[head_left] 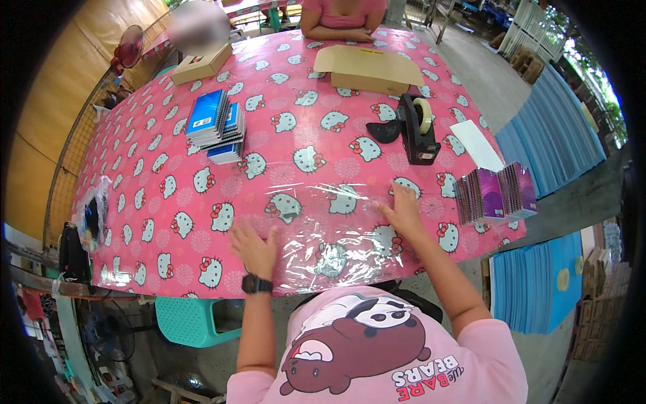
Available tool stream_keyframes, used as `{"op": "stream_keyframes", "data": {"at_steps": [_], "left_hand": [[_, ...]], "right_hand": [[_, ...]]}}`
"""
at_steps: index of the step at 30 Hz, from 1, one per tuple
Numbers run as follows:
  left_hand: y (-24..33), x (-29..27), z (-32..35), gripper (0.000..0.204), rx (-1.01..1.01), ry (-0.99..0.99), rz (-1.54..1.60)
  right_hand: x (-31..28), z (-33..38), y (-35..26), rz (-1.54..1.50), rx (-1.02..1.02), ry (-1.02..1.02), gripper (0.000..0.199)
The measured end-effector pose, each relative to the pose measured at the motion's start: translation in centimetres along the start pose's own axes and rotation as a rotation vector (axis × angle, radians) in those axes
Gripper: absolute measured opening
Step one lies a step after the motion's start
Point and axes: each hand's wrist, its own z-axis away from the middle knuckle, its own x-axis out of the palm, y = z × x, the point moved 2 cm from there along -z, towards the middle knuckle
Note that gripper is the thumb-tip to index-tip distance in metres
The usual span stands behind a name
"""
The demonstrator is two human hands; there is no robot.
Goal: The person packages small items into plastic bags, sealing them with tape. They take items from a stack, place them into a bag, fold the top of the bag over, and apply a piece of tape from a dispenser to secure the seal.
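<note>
A sheet of clear, shiny plastic film (323, 250) lies on the table right in front of me, wrinkled and catching the light. My left hand (254, 250), with a dark watch at the wrist, rests flat at the film's left edge, thumb apart from the fingers. On the film's right side lies my right hand (405, 214), its fingers stretched out and thumb spread. Neither hand grips anything. Beyond the right hand stands a black tape dispenser (418, 138) with a roll of clear tape (422, 114).
Blue spiral notebooks (208, 111) are stacked at the left; purple spiral notebooks (490, 192) stand at the right edge near a white strip (476, 145). Two cardboard boxes (202, 65) (370, 79) sit farther back. Across the pink patterned table (145, 222), a person in pink (343, 20) leans on folded arms.
</note>
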Motion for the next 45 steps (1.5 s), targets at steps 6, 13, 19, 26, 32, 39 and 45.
{"op": "stream_keyframes", "data": {"at_steps": [6, 13, 19, 26, 32, 39, 45], "left_hand": [[0.0, 3.9, -0.6, 0.058, -0.249, -0.451, 0.505], [2.4, 4.0, -5.8, 0.071, -0.114, -0.073, 0.653], [6.0, 3.5, -2.1, 0.073, 0.140, -0.162, 0.080], [5.6, 4.8, 0.3, 0.072, 0.172, -0.427, 0.081], [0.6, 3.4, -12.6, 0.078, -0.181, 0.125, 0.921], [-5.3, 6.1, -28.5, 0.080, -0.998, -0.141, 1.520], [-5.7, 5.7, -27.7, 0.038, -0.804, -0.082, 1.675]], "right_hand": [[4.9, -0.6, -1.8, -0.455, 0.060, -0.240, 0.045], [1.4, -8.9, -4.0, -0.505, -0.260, -0.050, 0.054], [3.8, -4.4, -5.9, 0.305, -0.474, 0.061, 0.075], [4.2, -2.8, 0.6, 0.260, -0.363, -0.250, 0.066], [3.0, -3.8, 1.7, -0.240, -0.306, 0.023, 0.056], [1.8, -6.2, -5.2, -0.361, -0.371, 0.249, 0.039], [1.7, -6.2, -9.9, -0.555, -0.479, 0.087, 0.030]]}}
